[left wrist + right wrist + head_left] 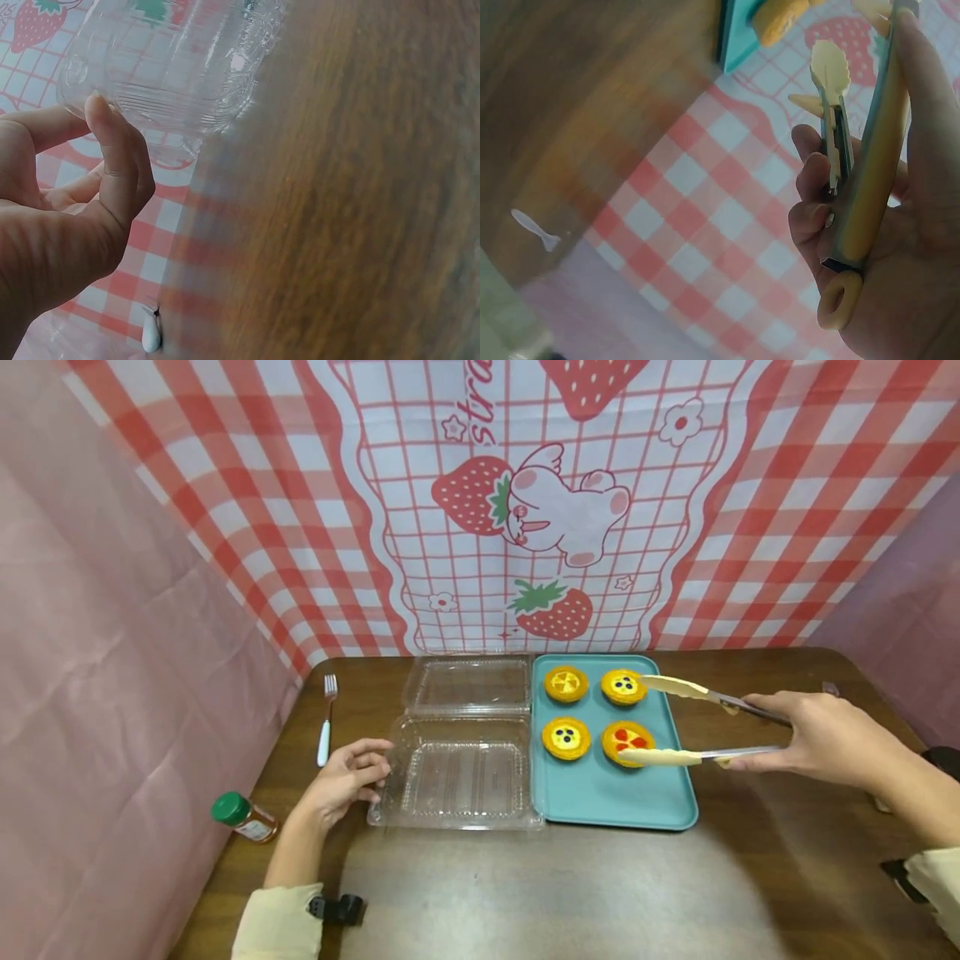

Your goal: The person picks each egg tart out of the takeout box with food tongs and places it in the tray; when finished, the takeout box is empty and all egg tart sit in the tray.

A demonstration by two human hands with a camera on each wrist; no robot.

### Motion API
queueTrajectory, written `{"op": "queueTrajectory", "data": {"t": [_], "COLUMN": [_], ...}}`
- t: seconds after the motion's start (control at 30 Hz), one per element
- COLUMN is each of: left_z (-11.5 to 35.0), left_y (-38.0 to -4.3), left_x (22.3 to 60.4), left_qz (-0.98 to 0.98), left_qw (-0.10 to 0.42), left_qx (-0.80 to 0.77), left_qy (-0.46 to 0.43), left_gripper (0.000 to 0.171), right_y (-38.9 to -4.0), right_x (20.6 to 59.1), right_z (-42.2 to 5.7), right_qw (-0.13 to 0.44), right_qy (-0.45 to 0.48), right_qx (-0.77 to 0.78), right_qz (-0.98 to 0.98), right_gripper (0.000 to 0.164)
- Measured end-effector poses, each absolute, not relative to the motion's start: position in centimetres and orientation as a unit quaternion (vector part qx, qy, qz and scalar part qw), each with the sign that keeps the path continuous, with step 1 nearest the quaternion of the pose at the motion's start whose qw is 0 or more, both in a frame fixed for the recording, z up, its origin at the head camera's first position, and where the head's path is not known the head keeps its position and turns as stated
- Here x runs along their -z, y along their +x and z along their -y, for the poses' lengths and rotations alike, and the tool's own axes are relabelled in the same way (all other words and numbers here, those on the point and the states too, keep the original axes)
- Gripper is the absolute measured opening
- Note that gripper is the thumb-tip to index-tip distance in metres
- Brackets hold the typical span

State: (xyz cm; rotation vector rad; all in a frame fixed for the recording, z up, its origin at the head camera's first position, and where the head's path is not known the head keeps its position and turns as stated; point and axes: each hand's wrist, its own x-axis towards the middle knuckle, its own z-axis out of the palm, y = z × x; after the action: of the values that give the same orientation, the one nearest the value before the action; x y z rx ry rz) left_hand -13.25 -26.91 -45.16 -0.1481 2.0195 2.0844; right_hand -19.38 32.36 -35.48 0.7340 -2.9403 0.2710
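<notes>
My right hand (pixel 828 735) grips a pair of tongs (pixel 738 753) with cream tips, its two arms spread apart over the right side of the teal tray (pixel 615 802). The lower tip overlaps a tart with red pieces (pixel 628 739); the upper tip is beside a tart with dark berries (pixel 624 685). Two more tarts, one with yellow wedges (pixel 566 683) and one with dark berries (pixel 566 737), sit in the tray's left column. With bent fingers my left hand (pixel 348 781) holds the left rim of a clear plastic container (pixel 465 777), whose lid lies open behind it.
A fork (pixel 326 727) with a pale handle lies left of the container. Nearer, a green-capped spice jar (pixel 243 817) stands by the table's left edge. A strawberry-patterned cloth (pixel 525 510) hangs behind the table. A small white utensil (pixel 536 229) shows in the right wrist view.
</notes>
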Motion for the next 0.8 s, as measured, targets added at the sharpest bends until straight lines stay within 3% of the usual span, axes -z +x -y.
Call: {"op": "queueTrajectory", "data": {"t": [0.17,0.4,0.6,0.8], "left_z": [26.8,26.7,26.6,26.6], "left_y": [-13.1,-13.1,-13.1,-13.1], "left_x": [45.3,45.2,45.0,45.0], "left_qz": [-0.689,-0.689,-0.689,-0.688], "left_qw": [0.115,0.115,0.109,0.111], "left_qx": [-0.714,-0.714,-0.715,-0.715], "left_qy": [-0.049,-0.045,-0.053,-0.048], "left_gripper": [0.042,0.043,0.042,0.041], "right_y": [-19.2,-19.0,-18.8,-18.4], "right_x": [36.5,38.6,41.1,42.9], "right_z": [-33.6,-34.9,-34.9,-34.6], "right_qw": [0.084,0.073,0.069,0.032], "right_qy": [0.195,0.093,0.047,-0.015], "right_qx": [-0.123,-0.178,-0.221,-0.249], "right_qz": [0.970,0.977,0.972,0.968], "right_gripper": [0.097,0.092,0.055,0.054]}}
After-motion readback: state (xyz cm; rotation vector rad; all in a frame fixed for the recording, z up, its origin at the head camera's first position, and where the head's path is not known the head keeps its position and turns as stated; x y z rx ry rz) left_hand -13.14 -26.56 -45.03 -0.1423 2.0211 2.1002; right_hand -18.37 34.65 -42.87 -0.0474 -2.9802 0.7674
